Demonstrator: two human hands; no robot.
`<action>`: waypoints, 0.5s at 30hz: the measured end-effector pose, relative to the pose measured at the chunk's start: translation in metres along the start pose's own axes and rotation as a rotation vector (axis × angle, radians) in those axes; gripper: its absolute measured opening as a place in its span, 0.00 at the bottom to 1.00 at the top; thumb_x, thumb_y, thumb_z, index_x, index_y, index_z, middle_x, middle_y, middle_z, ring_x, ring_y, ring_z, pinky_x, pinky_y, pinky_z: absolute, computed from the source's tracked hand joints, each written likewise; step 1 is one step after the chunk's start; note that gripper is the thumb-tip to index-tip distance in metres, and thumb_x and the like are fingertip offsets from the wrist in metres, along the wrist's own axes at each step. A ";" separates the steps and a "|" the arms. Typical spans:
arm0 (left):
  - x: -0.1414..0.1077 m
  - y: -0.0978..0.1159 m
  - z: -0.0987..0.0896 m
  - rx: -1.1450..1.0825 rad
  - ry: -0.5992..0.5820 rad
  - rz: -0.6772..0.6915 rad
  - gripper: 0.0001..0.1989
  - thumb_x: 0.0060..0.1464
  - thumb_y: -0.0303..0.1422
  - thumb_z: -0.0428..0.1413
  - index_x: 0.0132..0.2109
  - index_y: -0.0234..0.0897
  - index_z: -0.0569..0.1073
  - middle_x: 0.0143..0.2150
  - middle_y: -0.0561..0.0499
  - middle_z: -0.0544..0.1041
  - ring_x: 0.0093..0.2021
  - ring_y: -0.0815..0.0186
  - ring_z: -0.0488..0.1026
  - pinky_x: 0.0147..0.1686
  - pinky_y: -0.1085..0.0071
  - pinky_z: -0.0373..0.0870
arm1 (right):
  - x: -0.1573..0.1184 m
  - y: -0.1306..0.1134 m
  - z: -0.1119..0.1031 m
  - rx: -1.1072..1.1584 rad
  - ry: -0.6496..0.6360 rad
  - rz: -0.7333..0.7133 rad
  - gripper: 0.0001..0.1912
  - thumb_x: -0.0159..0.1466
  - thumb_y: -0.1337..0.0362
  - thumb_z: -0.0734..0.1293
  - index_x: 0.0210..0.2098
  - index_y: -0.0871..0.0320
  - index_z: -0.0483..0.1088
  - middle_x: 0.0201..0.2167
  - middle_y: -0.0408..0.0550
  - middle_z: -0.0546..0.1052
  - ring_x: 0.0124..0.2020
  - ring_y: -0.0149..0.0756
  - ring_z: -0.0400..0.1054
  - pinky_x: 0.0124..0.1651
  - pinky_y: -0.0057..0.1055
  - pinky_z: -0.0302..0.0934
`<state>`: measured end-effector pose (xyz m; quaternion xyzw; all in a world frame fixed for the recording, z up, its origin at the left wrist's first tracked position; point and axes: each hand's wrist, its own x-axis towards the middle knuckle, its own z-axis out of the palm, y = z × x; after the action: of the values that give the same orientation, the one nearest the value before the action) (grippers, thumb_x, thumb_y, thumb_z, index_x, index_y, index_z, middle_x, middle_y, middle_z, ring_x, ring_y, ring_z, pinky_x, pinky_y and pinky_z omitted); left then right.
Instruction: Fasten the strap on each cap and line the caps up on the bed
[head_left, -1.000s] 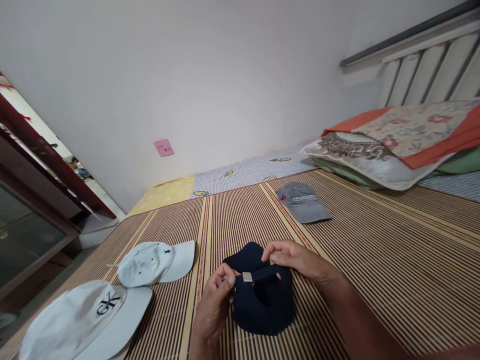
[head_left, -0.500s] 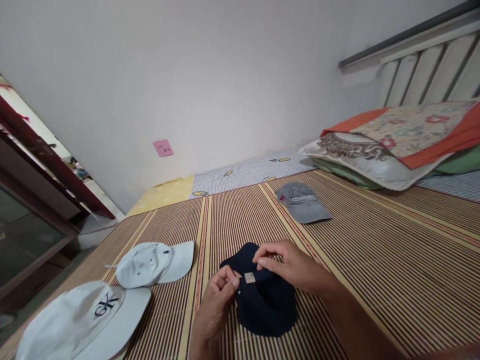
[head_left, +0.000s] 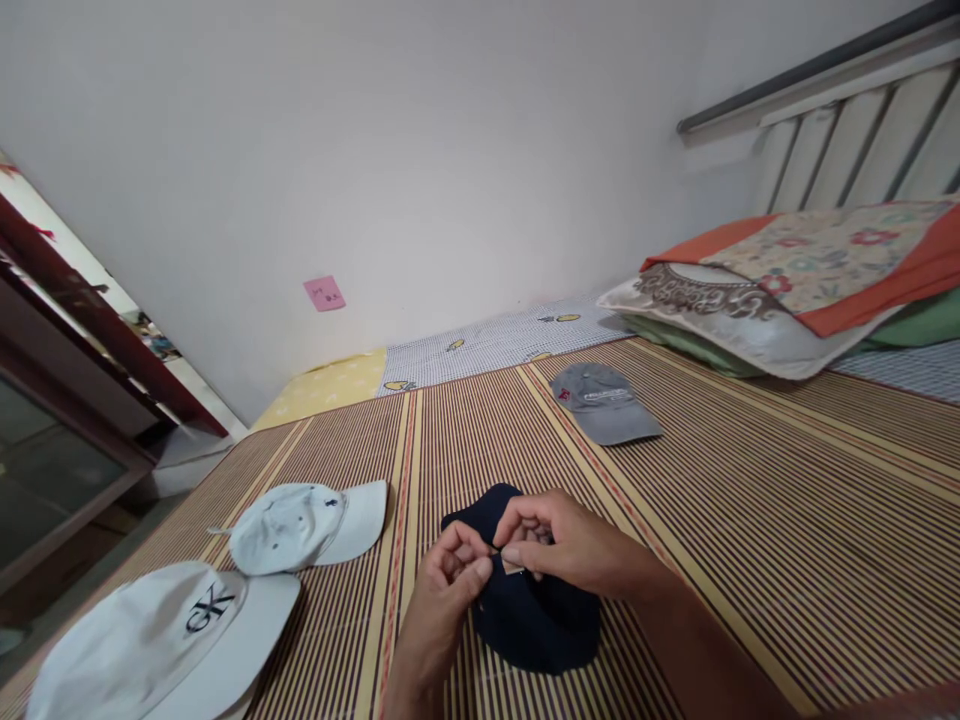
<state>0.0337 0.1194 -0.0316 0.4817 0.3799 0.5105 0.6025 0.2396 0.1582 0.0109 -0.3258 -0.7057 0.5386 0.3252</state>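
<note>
At far left, a white cap (head_left: 135, 640) with dark lettering is noted on the striped mat (head_left: 465, 440), its brim turned to the right. Just beyond it, a pale cap (head_left: 289, 527) is placed, also brim to the right; whether the two are touching cannot be established.

Next, the left hand (head_left: 448, 597) is found at the left side of the navy cap (head_left: 536, 635). Its fingers are curled nearly closed, and the near rear edge is pinched between thumb and forefinger; the exact contact is partly hidden.

The navy cap is located in front of the wearer, directly below and between both sets of fingers. Its long axis is directed from the brim, at the far left, to the crown, at the near right. The buckle (head_left: 513, 567) is positioned under the right thumb, so the right hand (head_left: 566, 545) is judged the nearer to it. The right fingers are bent inward and drawn together at the buckle; the fingertips of the two hands are almost meeting.

Farther right, a gray cap (head_left: 604, 405) is seen well apart, with a pillow (head_left: 720, 310) beyond it.
</note>
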 end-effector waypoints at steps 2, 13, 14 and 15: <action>-0.002 0.001 -0.003 0.004 -0.047 0.004 0.16 0.52 0.38 0.69 0.41 0.39 0.71 0.34 0.55 0.76 0.32 0.72 0.69 0.33 0.76 0.62 | 0.000 0.001 -0.002 0.017 -0.009 -0.001 0.05 0.61 0.65 0.70 0.37 0.59 0.77 0.25 0.42 0.76 0.24 0.28 0.67 0.29 0.26 0.60; -0.003 0.003 -0.014 0.193 -0.048 -0.012 0.13 0.52 0.39 0.69 0.41 0.39 0.78 0.31 0.56 0.72 0.30 0.72 0.65 0.32 0.76 0.60 | 0.000 0.004 -0.008 0.065 -0.027 -0.007 0.09 0.56 0.63 0.76 0.36 0.59 0.78 0.27 0.41 0.75 0.28 0.28 0.65 0.32 0.26 0.59; -0.003 0.003 -0.013 0.188 -0.049 -0.005 0.14 0.52 0.39 0.69 0.42 0.39 0.78 0.32 0.56 0.73 0.31 0.72 0.66 0.32 0.75 0.60 | -0.001 0.003 -0.008 0.058 -0.026 -0.008 0.09 0.56 0.64 0.76 0.36 0.59 0.78 0.28 0.41 0.76 0.29 0.29 0.65 0.32 0.26 0.59; -0.003 0.002 -0.013 0.175 -0.052 0.005 0.14 0.52 0.40 0.69 0.42 0.40 0.78 0.33 0.55 0.74 0.33 0.71 0.67 0.33 0.75 0.61 | -0.001 0.003 -0.007 0.050 -0.027 -0.007 0.09 0.56 0.64 0.76 0.36 0.58 0.79 0.28 0.42 0.76 0.29 0.29 0.66 0.33 0.26 0.59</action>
<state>0.0207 0.1192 -0.0325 0.5465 0.4060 0.4645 0.5664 0.2462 0.1624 0.0094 -0.3079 -0.6973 0.5594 0.3257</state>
